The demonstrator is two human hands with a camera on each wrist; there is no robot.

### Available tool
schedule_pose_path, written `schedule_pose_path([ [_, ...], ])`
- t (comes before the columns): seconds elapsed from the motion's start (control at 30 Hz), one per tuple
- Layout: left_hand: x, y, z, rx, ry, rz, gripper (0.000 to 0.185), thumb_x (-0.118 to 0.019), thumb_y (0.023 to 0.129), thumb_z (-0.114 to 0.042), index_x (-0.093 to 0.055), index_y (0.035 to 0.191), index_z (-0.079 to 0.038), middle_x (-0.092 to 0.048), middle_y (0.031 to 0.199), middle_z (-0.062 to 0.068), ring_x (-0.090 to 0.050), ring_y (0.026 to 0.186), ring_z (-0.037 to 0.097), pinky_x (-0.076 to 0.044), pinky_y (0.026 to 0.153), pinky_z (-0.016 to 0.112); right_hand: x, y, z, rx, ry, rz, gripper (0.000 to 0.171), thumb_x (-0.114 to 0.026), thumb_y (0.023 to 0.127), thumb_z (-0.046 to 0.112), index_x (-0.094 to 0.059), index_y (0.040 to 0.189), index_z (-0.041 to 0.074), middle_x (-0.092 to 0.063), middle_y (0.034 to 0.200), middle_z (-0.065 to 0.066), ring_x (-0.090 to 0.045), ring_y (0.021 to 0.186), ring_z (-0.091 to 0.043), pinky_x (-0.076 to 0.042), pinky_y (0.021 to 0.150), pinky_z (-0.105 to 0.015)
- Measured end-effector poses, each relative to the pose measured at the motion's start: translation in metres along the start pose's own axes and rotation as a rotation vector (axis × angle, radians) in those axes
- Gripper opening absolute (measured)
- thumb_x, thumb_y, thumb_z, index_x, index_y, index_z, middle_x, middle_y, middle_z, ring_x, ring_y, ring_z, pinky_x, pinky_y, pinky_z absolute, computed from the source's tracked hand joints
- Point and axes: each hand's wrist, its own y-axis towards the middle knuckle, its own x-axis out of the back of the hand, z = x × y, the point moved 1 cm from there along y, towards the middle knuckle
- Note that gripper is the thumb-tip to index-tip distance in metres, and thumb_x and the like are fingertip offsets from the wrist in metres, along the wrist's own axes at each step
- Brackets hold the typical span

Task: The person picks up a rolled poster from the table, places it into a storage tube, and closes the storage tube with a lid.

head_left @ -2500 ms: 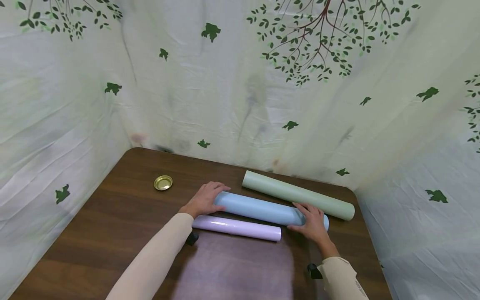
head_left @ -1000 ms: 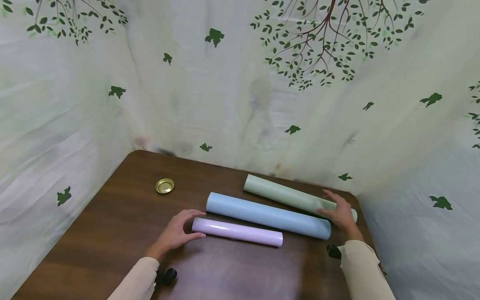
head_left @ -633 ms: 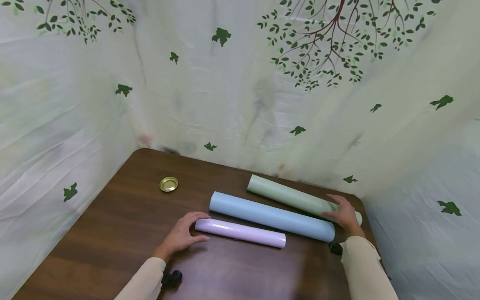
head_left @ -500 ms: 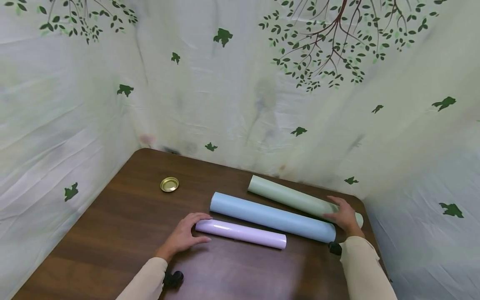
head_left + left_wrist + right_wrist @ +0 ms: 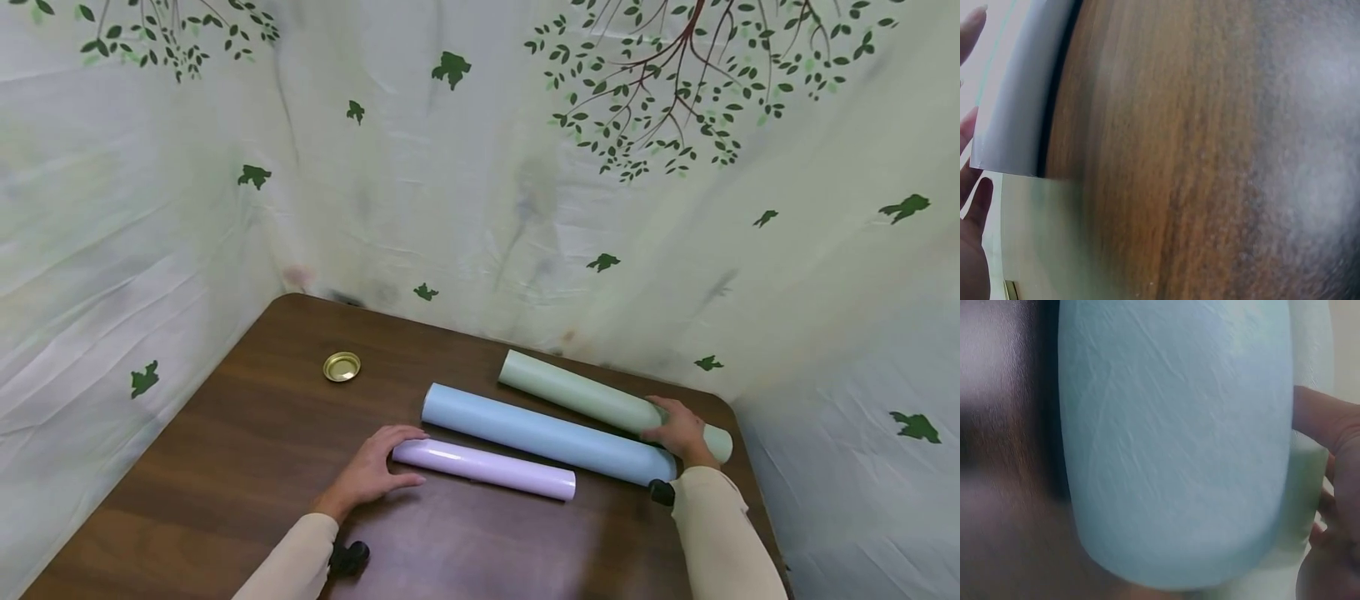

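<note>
Over on the left, a small gold lid (image 5: 342,366) sits alone on the brown wooden table (image 5: 225,450), well apart from everything else. Moving in, the left hand (image 5: 372,469) cups the near left end of the lilac roll (image 5: 483,468), fingers curved over the top and thumb below it, holding that end. That roll lies with its long axis running left to right and slightly toward the person, with the light blue roll (image 5: 543,433) just behind it on the same slant (the two look parallel, near each other, though whether they touch is hard to tell). Behind again comes the pale green roll (image 5: 592,400), same diagonal, its far end up by the leaf-print cloth backdrop (image 5: 480,167). Out at the right, the right hand (image 5: 677,430) wraps over the green roll's near right end, fingers curled on it, beside the blue roll's end. So each hand has its own roll, at opposite ends.
</note>
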Motion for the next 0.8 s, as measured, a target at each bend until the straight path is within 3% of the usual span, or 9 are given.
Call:
schedule_pose_path([
  [0.17, -0.003, 0.002, 0.001, -0.035, 0.003, -0.007, 0.058, -0.089, 0.065, -0.022, -0.065, 0.117, -0.013, -0.064, 0.119, 0.002, -0.054, 0.113, 0.025, -0.043, 0.094, 0.047, -0.006, 0.004, -0.001, -0.04, -0.022, 0.004, 0.074, -0.077, 0.076, 0.017, -0.044, 0.14, 0.001, -0.041, 0.138, -0.032, -0.036, 0.124, -0.051, -0.015, 0.099, -0.067],
  [0.43, -0.005, 0.002, 0.001, -0.033, -0.006, 0.006, 0.057, -0.089, 0.065, -0.02, -0.066, 0.116, -0.012, -0.064, 0.118, 0.002, -0.054, 0.114, 0.026, -0.041, 0.096, 0.048, -0.015, 0.01, 0.004, -0.087, -0.114, 0.012, 0.074, -0.077, 0.076, 0.017, -0.043, 0.14, 0.002, -0.039, 0.135, -0.033, -0.034, 0.122, -0.055, -0.017, 0.097, -0.069],
  [0.63, -0.004, 0.002, 0.002, -0.035, -0.001, 0.036, 0.057, -0.088, 0.066, -0.019, -0.065, 0.117, -0.01, -0.063, 0.119, 0.004, -0.053, 0.115, 0.027, -0.04, 0.097, 0.049, -0.015, 0.011, 0.009, -0.104, -0.095, 0.024, 0.071, -0.077, 0.077, 0.016, -0.044, 0.138, 0.001, -0.039, 0.137, -0.032, -0.031, 0.124, -0.055, -0.015, 0.099, -0.069],
  [0.8, -0.006, 0.004, 0.007, -0.079, 0.079, 0.074, 0.06, -0.089, 0.064, -0.018, -0.064, 0.118, -0.01, -0.063, 0.118, 0.006, -0.052, 0.115, 0.029, -0.039, 0.096, 0.05, -0.017, 0.01, 0.011, -0.114, -0.083, 0.035, 0.068, -0.075, 0.078, 0.014, -0.042, 0.136, 0.001, -0.042, 0.135, -0.032, -0.03, 0.123, -0.056, -0.011, 0.099, -0.07],
])
